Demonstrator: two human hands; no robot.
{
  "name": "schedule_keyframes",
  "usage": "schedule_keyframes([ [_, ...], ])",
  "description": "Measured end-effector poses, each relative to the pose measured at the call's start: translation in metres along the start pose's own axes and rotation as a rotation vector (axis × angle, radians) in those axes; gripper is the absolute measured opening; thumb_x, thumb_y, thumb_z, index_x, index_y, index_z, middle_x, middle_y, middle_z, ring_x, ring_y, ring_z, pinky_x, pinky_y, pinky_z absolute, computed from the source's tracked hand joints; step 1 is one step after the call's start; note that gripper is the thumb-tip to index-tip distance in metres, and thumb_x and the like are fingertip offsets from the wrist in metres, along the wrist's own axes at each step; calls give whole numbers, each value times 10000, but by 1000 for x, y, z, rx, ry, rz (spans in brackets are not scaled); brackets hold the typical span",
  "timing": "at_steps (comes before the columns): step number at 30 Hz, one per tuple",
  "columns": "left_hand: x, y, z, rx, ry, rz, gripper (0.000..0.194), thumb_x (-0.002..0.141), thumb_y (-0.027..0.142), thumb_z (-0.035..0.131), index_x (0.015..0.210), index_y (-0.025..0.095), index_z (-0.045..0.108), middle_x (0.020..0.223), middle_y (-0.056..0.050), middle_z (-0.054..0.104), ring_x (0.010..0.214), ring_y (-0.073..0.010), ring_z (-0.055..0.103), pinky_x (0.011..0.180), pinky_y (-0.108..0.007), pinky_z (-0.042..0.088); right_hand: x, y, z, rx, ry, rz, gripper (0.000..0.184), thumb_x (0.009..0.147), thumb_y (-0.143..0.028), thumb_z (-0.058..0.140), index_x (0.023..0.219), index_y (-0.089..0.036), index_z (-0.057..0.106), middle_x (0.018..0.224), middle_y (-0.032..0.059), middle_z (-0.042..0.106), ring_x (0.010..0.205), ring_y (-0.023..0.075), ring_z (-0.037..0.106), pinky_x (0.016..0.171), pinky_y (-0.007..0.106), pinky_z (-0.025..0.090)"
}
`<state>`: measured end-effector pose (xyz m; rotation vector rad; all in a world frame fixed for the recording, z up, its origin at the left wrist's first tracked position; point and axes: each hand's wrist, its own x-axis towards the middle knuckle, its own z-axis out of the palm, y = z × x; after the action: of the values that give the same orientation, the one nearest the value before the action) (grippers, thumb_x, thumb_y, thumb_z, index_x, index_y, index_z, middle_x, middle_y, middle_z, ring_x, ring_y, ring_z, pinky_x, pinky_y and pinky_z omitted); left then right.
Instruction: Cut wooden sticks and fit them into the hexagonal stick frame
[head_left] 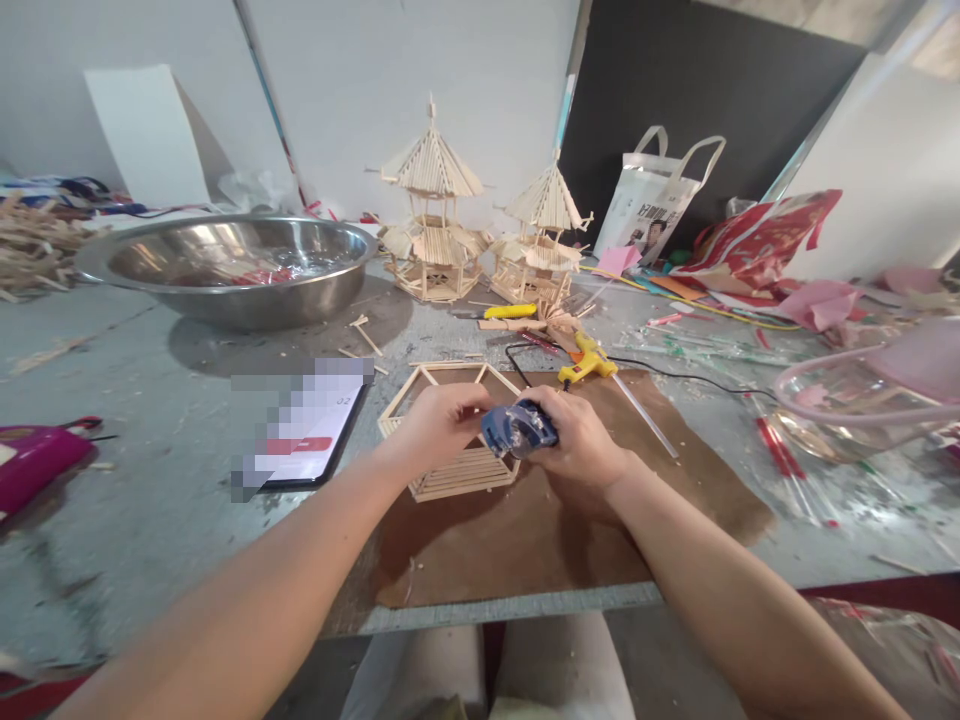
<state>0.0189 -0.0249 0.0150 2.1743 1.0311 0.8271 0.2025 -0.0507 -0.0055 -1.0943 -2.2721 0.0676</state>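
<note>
My right hand (574,430) is wrapped round a scuffed blue hand tool (517,428) with pale marks on it; its exact kind does not show. Just left of the tool, my left hand (446,415) is closed in a pinch, and what its fingertips hold, if anything, is hidden. Under and beside the left hand, a six-sided frame of thin wooden sticks (457,480) lies on a brown sheet (600,530). Rows of sticks fill its near side. Beyond my right hand lies a yellow glue gun (589,362) with a clear glue stick in it.
Two stick pagoda models (433,240) (544,235) stand at the back. A steel basin (240,300) sits back left, with a phone (311,430) in front. A yellow cutter (510,311), black cord, paper scraps and a pink-rimmed basket (795,410) lie toward the right.
</note>
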Motion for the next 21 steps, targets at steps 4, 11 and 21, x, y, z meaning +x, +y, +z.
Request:
schedule_keyframes([
  [4, -2, -3, 1, 250, -36, 151, 128, 663, 208, 537, 739, 186, 638, 688, -21, 640, 677, -153, 561, 631, -259, 409, 2, -3, 0, -5, -84, -24, 378, 598, -134, 482, 971, -182, 452, 876, 61, 605, 794, 181, 557, 704, 279, 419],
  [11, 0, -17, 8, 162, 126, 43, 205, 767, 248, 450, 754, 174, 641, 631, -8, 622, 584, -117, 545, 568, -218, 408, 6, 7, 1, -58, 36, 204, 454, 608, -195, 515, 1053, -153, 431, 1000, 111, 550, 920, 228, 509, 792, 346, 404],
  [21, 1, -23, 10, -129, 199, 92, 239, 781, 318, 457, 793, 162, 638, 702, -15, 629, 672, -125, 571, 628, -221, 449, 6, 12, 1, -122, -70, 341, 480, 595, -189, 526, 1070, -173, 458, 997, 88, 582, 913, 236, 535, 763, 350, 418],
])
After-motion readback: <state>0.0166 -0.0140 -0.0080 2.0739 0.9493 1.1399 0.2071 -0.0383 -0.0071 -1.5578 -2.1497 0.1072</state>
